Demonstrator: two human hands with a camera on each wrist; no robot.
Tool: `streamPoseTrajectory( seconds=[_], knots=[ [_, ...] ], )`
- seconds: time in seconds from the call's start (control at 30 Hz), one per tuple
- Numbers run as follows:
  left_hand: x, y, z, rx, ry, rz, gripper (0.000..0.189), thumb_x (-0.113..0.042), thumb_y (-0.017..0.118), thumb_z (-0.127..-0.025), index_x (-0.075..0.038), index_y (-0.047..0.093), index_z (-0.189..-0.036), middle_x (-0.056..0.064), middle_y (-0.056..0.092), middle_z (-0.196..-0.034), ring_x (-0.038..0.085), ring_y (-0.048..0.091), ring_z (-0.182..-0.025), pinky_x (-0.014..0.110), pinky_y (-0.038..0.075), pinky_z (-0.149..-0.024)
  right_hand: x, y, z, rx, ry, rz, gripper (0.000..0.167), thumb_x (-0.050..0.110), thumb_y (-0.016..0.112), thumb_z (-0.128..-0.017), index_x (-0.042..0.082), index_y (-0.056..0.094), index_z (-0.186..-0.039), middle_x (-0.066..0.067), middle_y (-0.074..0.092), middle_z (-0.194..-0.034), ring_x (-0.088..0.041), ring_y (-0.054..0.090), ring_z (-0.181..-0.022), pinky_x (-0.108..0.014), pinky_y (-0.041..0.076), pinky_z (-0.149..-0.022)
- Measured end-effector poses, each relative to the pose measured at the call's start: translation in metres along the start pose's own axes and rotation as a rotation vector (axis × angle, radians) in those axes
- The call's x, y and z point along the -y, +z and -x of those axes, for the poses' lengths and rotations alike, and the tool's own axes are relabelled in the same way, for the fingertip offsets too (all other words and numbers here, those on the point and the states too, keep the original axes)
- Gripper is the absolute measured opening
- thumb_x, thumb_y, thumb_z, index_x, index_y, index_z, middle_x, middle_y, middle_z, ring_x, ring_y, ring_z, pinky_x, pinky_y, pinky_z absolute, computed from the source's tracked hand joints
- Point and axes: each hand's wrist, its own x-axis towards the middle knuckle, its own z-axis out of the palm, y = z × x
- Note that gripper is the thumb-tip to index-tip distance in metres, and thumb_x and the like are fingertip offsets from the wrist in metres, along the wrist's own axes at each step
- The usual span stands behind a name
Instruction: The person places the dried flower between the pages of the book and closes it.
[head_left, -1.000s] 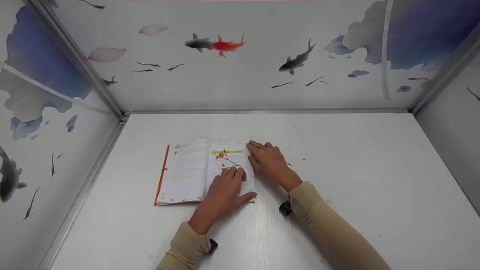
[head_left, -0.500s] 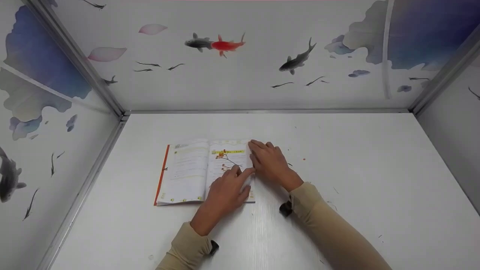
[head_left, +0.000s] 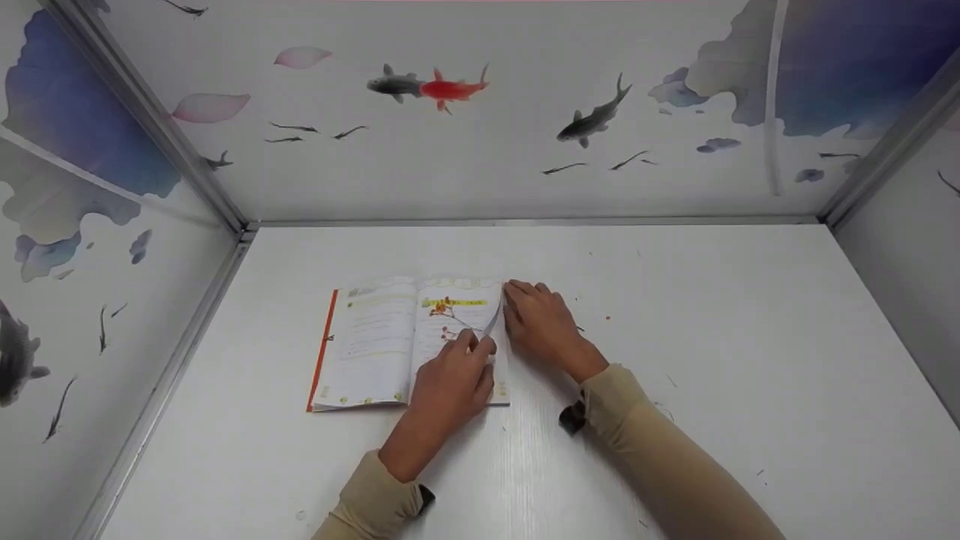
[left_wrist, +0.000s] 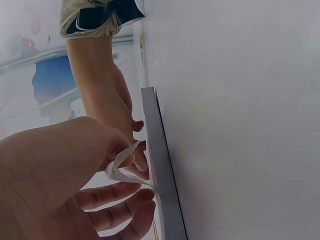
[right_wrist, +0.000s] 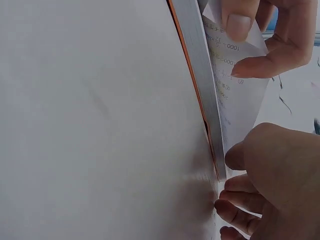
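Compared with a second ago, the left hand (head_left: 454, 375) is no longer lying across the right page with its thumb spread wide; it is now pinching a leaf (right_wrist: 245, 107) between thumb and fingers and lifting the outer edge into a curl. The right hand (head_left: 546, 319) is sitting slightly further right than before, while the open book (head_left: 375, 345) is keeping its place on the counter (head_left: 712, 337).

The book is lying left of the counter's middle, an orange cover edge showing along its left side. The left hand is reaching over the right page from the near side, its fingertips ending just beside an orange-flowered sprig (head_left: 442, 309) (printed or real, I cannot tell). The right hand is resting by the book's far right corner, its thumb touching there and its fingers bending loosely without gripping.

A strip of counter is running between the book and the far edge, where a wall panel (head_left: 480, 172) with painted fish is rising. A wider stretch, carrying a few small specks, is extending from the right hand to the counter's right edge, and a narrower one is separating the book from the left edge.
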Motion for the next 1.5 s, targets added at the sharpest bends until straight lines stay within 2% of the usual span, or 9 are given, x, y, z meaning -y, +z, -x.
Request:
streamPoseTrajectory(
  seconds=[0.07, 0.2, 0.27, 0.4, 0.5, 0.63, 1.07, 1.33, 1.5],
  knots=[
    [-0.001, -0.003, 0.001, -0.007, -0.009, -0.018, 0.023, -0.031, 0.073, -0.104, -0.016, 0.068, -0.121, 0.004, 0.067, -0.11, 0.018, 0.067, -0.079, 0.034, 0.055, -0.056, 0.0, 0.0, 0.0, -0.005, -0.003, -0.009, 0.048, 0.025, 0.058, -0.112, 0.003, 0.058, -0.155, -0.014, 0.061, -0.159, -0.037, 0.063, -0.137, -0.055, 0.053, -0.107],
    [-0.002, -0.009, 0.003, -0.035, -0.014, -0.039, 0.048, -0.051, 0.075, -0.1, -0.012, 0.066, -0.127, 0.007, 0.069, -0.117, 0.022, 0.073, -0.087, 0.036, 0.06, -0.063, 0.0, -0.001, 0.0, 0.004, -0.015, -0.021, 0.055, 0.032, 0.061, -0.111, 0.005, 0.054, -0.158, -0.012, 0.056, -0.163, -0.037, 0.06, -0.141, -0.056, 0.051, -0.113],
    [-0.002, -0.011, 0.005, -0.055, -0.007, -0.048, 0.055, -0.054, 0.077, -0.098, -0.01, 0.066, -0.129, 0.008, 0.07, -0.119, 0.023, 0.074, -0.089, 0.037, 0.061, -0.065, 0.0, -0.001, 0.001, 0.013, -0.028, -0.021, 0.058, 0.033, 0.062, -0.111, 0.006, 0.051, -0.161, -0.011, 0.053, -0.166, -0.038, 0.06, -0.141, -0.056, 0.051, -0.113],
    [-0.001, -0.015, 0.005, -0.09, 0.012, -0.081, 0.044, -0.035, 0.081, -0.098, -0.007, 0.066, -0.129, 0.008, 0.07, -0.114, 0.021, 0.073, -0.085, 0.035, 0.061, -0.063, 0.0, -0.001, 0.003, 0.015, -0.064, -0.02, 0.058, 0.032, 0.061, -0.111, 0.009, 0.049, -0.163, -0.008, 0.05, -0.169, -0.037, 0.062, -0.133, -0.054, 0.055, -0.105],
    [0.0, -0.017, 0.005, -0.111, 0.017, -0.092, 0.033, -0.016, 0.077, -0.1, -0.007, 0.066, -0.13, 0.007, 0.07, -0.111, 0.017, 0.072, -0.084, 0.032, 0.061, -0.063, 0.0, 0.0, 0.004, 0.003, -0.087, -0.024, 0.055, 0.03, 0.061, -0.111, 0.011, 0.051, -0.162, -0.007, 0.052, -0.168, -0.036, 0.063, -0.124, -0.053, 0.057, -0.096],
    [0.002, -0.022, 0.007, -0.141, 0.014, -0.073, 0.032, -0.005, 0.073, -0.102, -0.007, 0.066, -0.133, 0.007, 0.069, -0.113, 0.014, 0.071, -0.088, 0.029, 0.062, -0.068, 0.001, 0.0, 0.005, -0.004, -0.101, -0.029, 0.052, 0.029, 0.061, -0.112, 0.012, 0.054, -0.16, -0.007, 0.054, -0.166, -0.035, 0.063, -0.117, -0.051, 0.057, -0.091],
    [0.011, -0.044, 0.013, -0.214, -0.016, 0.001, 0.039, -0.001, 0.076, -0.098, -0.004, 0.066, -0.136, 0.011, 0.071, -0.12, 0.021, 0.077, -0.112, 0.032, 0.066, -0.082, 0.005, -0.003, 0.006, 0.038, -0.065, -0.03, 0.051, 0.03, 0.059, -0.113, 0.015, 0.054, -0.161, -0.003, 0.051, -0.168, -0.033, 0.061, -0.12, -0.049, 0.056, -0.092],
    [0.022, -0.06, 0.02, -0.243, -0.071, 0.098, 0.034, -0.003, 0.073, -0.102, -0.003, 0.067, -0.136, 0.014, 0.072, -0.121, 0.016, 0.076, -0.094, 0.028, 0.064, -0.074, 0.005, -0.001, 0.006, 0.051, -0.05, -0.023, 0.052, 0.032, 0.058, -0.113, 0.017, 0.052, -0.162, -0.001, 0.05, -0.169, -0.032, 0.06, -0.121, -0.049, 0.055, -0.093],
    [0.036, -0.071, 0.027, -0.289, -0.082, 0.089, 0.031, -0.001, 0.07, -0.103, 0.0, 0.068, -0.133, 0.016, 0.073, -0.118, 0.02, 0.079, -0.098, 0.03, 0.065, -0.076, 0.004, -0.001, 0.006, 0.049, -0.056, -0.006, 0.051, 0.032, 0.058, -0.113, 0.016, 0.053, -0.162, -0.002, 0.051, -0.169, -0.033, 0.06, -0.12, -0.048, 0.056, -0.092]
  ],
)
